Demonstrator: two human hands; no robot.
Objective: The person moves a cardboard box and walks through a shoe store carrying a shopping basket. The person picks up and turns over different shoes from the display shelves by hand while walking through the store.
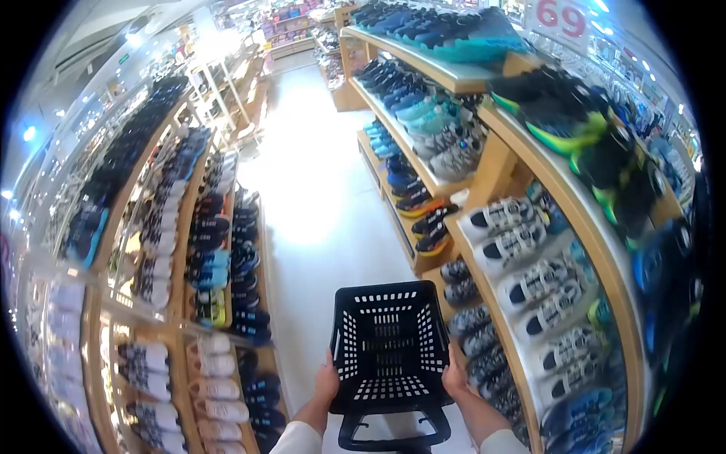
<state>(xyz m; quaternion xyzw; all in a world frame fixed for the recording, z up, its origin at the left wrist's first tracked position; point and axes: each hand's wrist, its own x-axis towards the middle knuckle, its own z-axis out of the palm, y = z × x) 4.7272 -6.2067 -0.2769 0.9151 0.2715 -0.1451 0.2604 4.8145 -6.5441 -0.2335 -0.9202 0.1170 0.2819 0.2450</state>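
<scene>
A black plastic shopping basket (pixel 392 393) with slotted sides is held in front of me at the lower middle of the head view. Nothing lies inside it. My left hand (pixel 326 380) grips its left side, thumb up along the wall. On the opposite side my right hand (pixel 455 374) is closed on the basket's edge. The basket's handle (pixel 393 441) is folded down toward me, between my forearms. The fingers of both hands are partly hidden behind the basket's sides.
Wooden shelves (pixel 590 204) with rows of sneakers (pixel 522 227) stand close on my right. More shoe racks (pixel 181 303) line the left. A pale, glossy floor aisle (pixel 302 250) runs ahead between them. A sign (pixel 561 18) reading 69 hangs at upper right.
</scene>
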